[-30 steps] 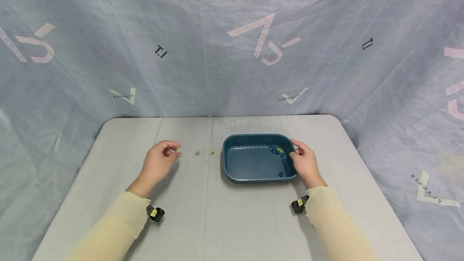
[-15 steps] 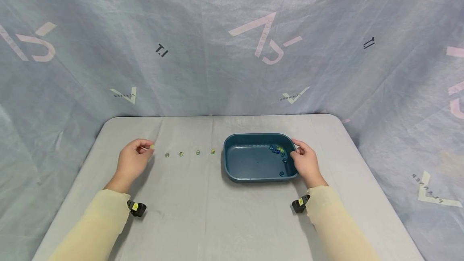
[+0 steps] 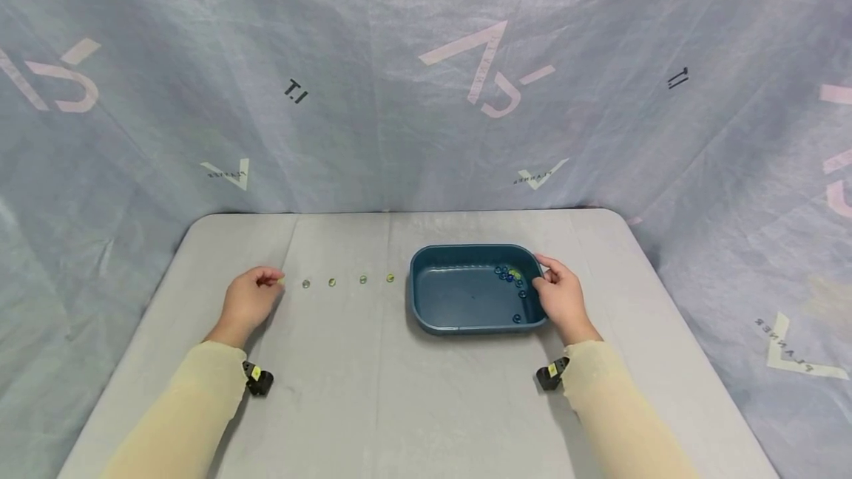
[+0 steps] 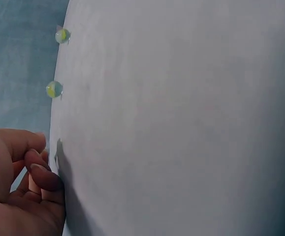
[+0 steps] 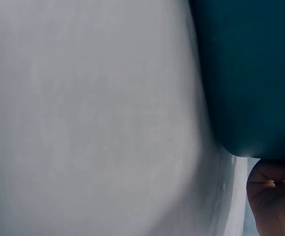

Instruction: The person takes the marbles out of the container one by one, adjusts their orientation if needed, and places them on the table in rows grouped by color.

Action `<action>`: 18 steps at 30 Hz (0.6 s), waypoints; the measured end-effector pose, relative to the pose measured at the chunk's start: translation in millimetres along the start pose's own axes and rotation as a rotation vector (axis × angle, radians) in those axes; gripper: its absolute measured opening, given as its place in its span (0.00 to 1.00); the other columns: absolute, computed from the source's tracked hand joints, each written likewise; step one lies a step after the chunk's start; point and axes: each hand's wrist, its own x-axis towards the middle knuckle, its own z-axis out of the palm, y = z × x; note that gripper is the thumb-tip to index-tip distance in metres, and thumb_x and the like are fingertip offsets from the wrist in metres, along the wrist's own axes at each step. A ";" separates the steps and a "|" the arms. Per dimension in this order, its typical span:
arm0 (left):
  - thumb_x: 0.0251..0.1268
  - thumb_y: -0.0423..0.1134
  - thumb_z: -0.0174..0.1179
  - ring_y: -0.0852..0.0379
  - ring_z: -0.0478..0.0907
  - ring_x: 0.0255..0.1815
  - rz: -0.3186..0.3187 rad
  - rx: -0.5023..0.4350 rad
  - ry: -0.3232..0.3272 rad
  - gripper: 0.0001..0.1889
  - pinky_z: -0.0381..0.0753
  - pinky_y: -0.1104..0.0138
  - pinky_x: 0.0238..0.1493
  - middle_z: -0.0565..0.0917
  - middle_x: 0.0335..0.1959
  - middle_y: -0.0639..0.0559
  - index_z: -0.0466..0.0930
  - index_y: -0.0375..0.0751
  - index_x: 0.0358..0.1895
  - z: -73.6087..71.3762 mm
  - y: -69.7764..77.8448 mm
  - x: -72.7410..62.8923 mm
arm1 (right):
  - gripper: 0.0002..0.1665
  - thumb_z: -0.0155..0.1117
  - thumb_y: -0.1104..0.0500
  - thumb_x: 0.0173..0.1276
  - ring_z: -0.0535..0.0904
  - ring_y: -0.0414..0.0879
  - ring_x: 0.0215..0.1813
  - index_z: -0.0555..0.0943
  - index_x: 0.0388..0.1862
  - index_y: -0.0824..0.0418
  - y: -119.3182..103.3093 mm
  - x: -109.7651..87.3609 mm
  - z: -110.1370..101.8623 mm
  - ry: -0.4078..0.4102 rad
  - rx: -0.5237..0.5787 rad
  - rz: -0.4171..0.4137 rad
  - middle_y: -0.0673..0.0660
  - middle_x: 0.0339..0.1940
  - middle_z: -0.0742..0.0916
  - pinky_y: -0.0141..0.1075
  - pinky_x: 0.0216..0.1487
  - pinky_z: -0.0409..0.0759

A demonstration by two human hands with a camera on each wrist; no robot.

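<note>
My left hand (image 3: 251, 298) is low over the table's left side, its fingertips pinching a yellow-green glass marble (image 3: 282, 282). In the left wrist view the curled fingers (image 4: 46, 177) hide that marble. To its right, several clear marbles with yellow-green inside, such as this nearest marble (image 3: 306, 284), lie spaced in a row. My right hand (image 3: 562, 301) grips the right rim of a dark teal plastic tub (image 3: 452, 330), thumb inside and fingers outside. Blue and yellow-green marbles (image 3: 509, 277) lie in the tub's right end.
A pale cloth covers the table (image 3: 399, 398). Its far edge meets a hanging grey-blue curtain (image 3: 379, 94) with printed marks. Small black wrist cameras, one on the left sleeve (image 3: 259, 381) and one on the right, hang near the tabletop.
The left hand moved left from the row with a yellow-green marble, then came down toward the table at the row's left end. The right hand and tub stayed put.
</note>
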 end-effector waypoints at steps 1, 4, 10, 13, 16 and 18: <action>0.72 0.34 0.60 0.46 0.78 0.43 0.005 0.009 -0.002 0.11 0.75 0.59 0.43 0.83 0.43 0.40 0.84 0.33 0.51 0.8 -0.5 0.6 | 0.31 0.57 0.67 0.72 0.68 0.48 0.28 0.76 0.73 0.57 -0.3 0.0 -0.5 0.002 0.003 0.001 0.54 0.29 0.72 0.35 0.28 0.67; 0.72 0.34 0.60 0.47 0.78 0.42 0.016 0.027 -0.006 0.10 0.76 0.59 0.42 0.83 0.42 0.42 0.84 0.34 0.50 2.7 -0.7 1.7 | 0.31 0.58 0.67 0.71 0.68 0.48 0.28 0.76 0.73 0.58 -1.0 -0.1 -1.6 0.010 0.005 0.000 0.54 0.28 0.73 0.35 0.27 0.67; 0.71 0.34 0.59 0.46 0.79 0.40 -0.009 0.074 -0.015 0.09 0.76 0.58 0.40 0.84 0.40 0.42 0.85 0.34 0.48 3.4 0.9 2.4 | 0.30 0.57 0.67 0.71 0.67 0.47 0.28 0.76 0.73 0.58 0.5 0.1 -0.4 0.008 0.013 -0.002 0.54 0.28 0.72 0.35 0.28 0.66; 0.71 0.34 0.59 0.45 0.80 0.41 -0.024 0.087 -0.021 0.10 0.76 0.58 0.40 0.84 0.40 0.41 0.85 0.34 0.48 3.1 1.1 2.9 | 0.30 0.57 0.67 0.72 0.67 0.47 0.28 0.76 0.73 0.57 1.1 -0.4 0.2 0.002 0.015 0.002 0.54 0.28 0.72 0.35 0.27 0.66; 0.72 0.34 0.58 0.45 0.80 0.41 -0.034 0.089 -0.026 0.10 0.76 0.57 0.41 0.84 0.41 0.41 0.85 0.34 0.48 2.5 0.1 3.1 | 0.30 0.57 0.66 0.72 0.67 0.47 0.27 0.77 0.73 0.57 1.2 -0.4 0.7 0.002 0.013 0.003 0.53 0.28 0.72 0.35 0.27 0.66; 0.71 0.34 0.58 0.45 0.79 0.41 -0.035 0.089 -0.026 0.10 0.76 0.57 0.41 0.84 0.41 0.41 0.85 0.34 0.48 2.0 -0.7 3.0 | 0.30 0.57 0.66 0.72 0.67 0.47 0.27 0.77 0.73 0.57 1.0 -0.2 1.0 0.002 0.015 0.003 0.53 0.28 0.72 0.35 0.27 0.66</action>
